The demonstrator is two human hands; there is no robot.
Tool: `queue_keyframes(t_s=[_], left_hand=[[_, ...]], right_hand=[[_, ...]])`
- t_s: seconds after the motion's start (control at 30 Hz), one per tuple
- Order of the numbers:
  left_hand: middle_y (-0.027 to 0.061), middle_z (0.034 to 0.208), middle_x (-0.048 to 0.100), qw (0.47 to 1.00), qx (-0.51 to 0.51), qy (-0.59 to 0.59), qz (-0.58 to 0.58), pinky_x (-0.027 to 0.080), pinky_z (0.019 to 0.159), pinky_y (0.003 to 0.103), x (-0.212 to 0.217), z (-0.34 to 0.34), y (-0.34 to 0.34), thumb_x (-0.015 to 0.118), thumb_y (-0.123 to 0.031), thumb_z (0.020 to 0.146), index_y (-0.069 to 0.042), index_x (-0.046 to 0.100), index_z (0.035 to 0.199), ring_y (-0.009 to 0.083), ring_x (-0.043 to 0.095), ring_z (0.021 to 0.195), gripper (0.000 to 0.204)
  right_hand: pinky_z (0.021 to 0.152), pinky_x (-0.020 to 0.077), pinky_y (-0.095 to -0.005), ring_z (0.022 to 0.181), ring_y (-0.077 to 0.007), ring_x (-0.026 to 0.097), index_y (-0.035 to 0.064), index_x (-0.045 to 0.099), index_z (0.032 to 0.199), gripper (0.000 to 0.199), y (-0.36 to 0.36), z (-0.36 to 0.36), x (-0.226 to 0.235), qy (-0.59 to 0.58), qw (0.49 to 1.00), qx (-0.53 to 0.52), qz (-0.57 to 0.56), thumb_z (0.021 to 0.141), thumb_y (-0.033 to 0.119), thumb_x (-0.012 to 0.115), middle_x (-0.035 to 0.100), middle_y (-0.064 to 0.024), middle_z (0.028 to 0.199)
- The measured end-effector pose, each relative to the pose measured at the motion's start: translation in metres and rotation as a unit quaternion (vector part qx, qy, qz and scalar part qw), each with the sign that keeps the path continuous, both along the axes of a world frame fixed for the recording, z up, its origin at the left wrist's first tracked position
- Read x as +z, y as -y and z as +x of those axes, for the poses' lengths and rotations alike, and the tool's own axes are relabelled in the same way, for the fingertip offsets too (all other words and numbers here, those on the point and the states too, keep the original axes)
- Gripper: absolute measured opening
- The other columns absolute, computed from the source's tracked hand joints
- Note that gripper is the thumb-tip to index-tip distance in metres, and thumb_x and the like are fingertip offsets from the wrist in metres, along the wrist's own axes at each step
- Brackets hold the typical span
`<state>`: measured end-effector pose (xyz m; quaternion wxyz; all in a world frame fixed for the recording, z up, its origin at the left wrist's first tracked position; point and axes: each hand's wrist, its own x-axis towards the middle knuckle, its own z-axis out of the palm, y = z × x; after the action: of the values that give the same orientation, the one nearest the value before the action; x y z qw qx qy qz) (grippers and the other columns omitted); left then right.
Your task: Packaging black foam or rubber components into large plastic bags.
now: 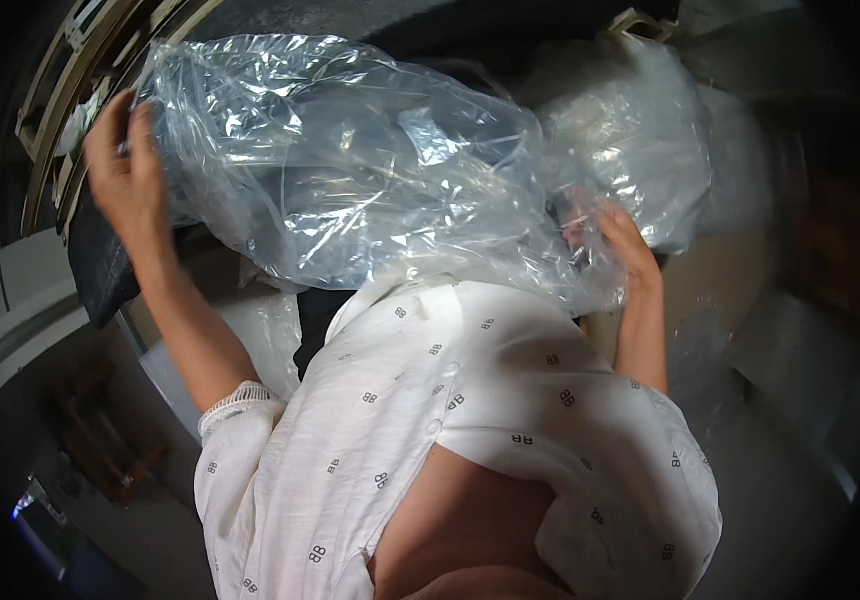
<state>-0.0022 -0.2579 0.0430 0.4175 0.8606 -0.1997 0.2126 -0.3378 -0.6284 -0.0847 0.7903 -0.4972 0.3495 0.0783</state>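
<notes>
A large clear plastic bag (350, 165) stretches crumpled and shiny across the space before my body. My left hand (132, 175) is at its far left end, fingers bent and closed on the film's edge. At the near right corner, my right hand (622, 238) grips the same bag. Some of the right fingers show through the clear film, and the thumb side is uncovered. What lies under the bag is hard to make out through the glare and folds.
Right of the bag sits a pile of whitish plastic bags (635, 140). Curved light-coloured frames or strips (60, 100) stand at the far left. Dark cloth or a bag (100, 265) hangs below my left hand. More clear plastic (268, 315) lies by my left forearm.
</notes>
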Motion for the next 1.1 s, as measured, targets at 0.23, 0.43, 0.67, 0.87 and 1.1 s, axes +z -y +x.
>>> queue_keyframes(t_s=[0.23, 0.43, 0.67, 0.87, 1.1], left_hand=[[0.0102, 0.097, 0.06, 0.913, -0.362, 0.003, 0.189, 0.046, 0.069, 0.034, 0.002, -0.136, 0.118, 0.072, -0.017, 0.07, -0.009, 0.056, 0.114, 0.0259, 0.059, 0.088, 0.048], [0.0091, 0.087, 0.06, 0.877, -0.466, -0.116, 0.023, 0.046, 0.061, 0.034, -0.002, -0.145, 0.108, 0.061, 0.002, 0.065, -0.007, 0.06, 0.101, 0.0269, 0.059, 0.076, 0.037], [0.0113, 0.094, 0.06, 0.668, -0.683, -0.274, -0.109, 0.048, 0.07, 0.035, -0.026, -0.191, 0.104, 0.055, 0.002, 0.075, -0.003, 0.06, 0.103, 0.0288, 0.06, 0.083, 0.029], [0.0105, 0.093, 0.06, 0.715, -0.577, -0.391, -0.057, 0.045, 0.076, 0.032, -0.023, -0.163, 0.058, 0.064, -0.007, 0.077, -0.003, 0.063, 0.099, 0.0236, 0.059, 0.087, 0.023], [0.0057, 0.085, 0.06, 0.984, 0.127, 0.024, -0.12, 0.045, 0.072, 0.031, -0.007, -0.102, -0.01, 0.075, -0.012, 0.068, -0.002, 0.062, 0.092, 0.02, 0.058, 0.079, 0.029]], right_hand=[[0.083, 0.049, -0.0322, 0.097, -0.0248, 0.056, 0.0086, 0.043, 0.127, 0.044, -0.032, 0.049, 0.088, 0.33, 0.919, -0.174, 0.125, 0.089, 0.029, 0.055, 0.05, -0.0133, 0.116], [0.09, 0.0477, -0.0361, 0.109, -0.0283, 0.051, 0.0073, 0.036, 0.132, 0.061, -0.067, 0.052, 0.098, 0.419, 0.876, -0.002, 0.24, 0.088, 0.047, 0.05, 0.04, -0.0157, 0.13], [0.093, 0.0462, -0.0379, 0.111, -0.029, 0.05, 0.0057, 0.033, 0.134, 0.068, -0.138, 0.174, 0.103, 0.401, 0.855, 0.191, 0.266, 0.087, 0.053, 0.048, 0.039, -0.0164, 0.132], [0.097, 0.0433, -0.0406, 0.115, -0.0313, 0.047, -0.0001, 0.036, 0.13, 0.078, -0.176, 0.298, 0.124, 0.41, 0.853, 0.231, 0.226, 0.083, 0.061, 0.047, 0.036, -0.0182, 0.135], [0.097, 0.0423, -0.0436, 0.118, -0.033, 0.046, -0.0006, 0.048, 0.119, 0.054, -0.19, 0.282, 0.134, 0.325, 0.729, 0.196, 0.57, 0.09, 0.046, 0.047, 0.041, -0.0206, 0.132]])
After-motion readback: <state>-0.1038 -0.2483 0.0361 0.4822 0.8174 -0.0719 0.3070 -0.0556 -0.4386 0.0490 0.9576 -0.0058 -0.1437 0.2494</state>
